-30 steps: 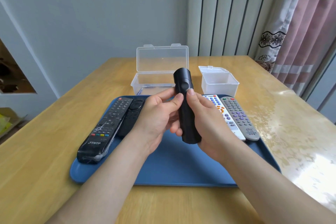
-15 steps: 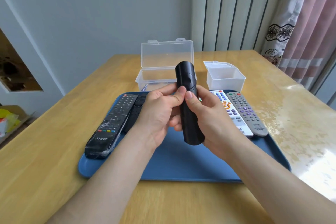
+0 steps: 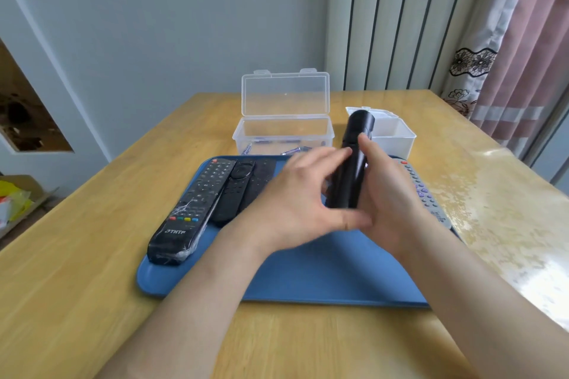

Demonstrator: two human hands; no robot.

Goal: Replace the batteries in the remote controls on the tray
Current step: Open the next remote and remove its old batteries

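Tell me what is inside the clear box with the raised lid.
The clear box holds several small batteries lying on its floor, seen through the front wall. Their number and type are too blurred to tell, and the left hand covers the lower right corner.

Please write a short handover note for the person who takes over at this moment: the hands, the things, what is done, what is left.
Right hand: grips the black remote, raised above the blue tray.
Left hand: open and blurred, fingertips beside that remote.
On the tray: three black remotes at left, the wrapped one nearest; grey remote at right.
Batteries lie in the open clear box; white box beside it.
Done: no swapped battery visible.
Left: open each remote, change batteries.
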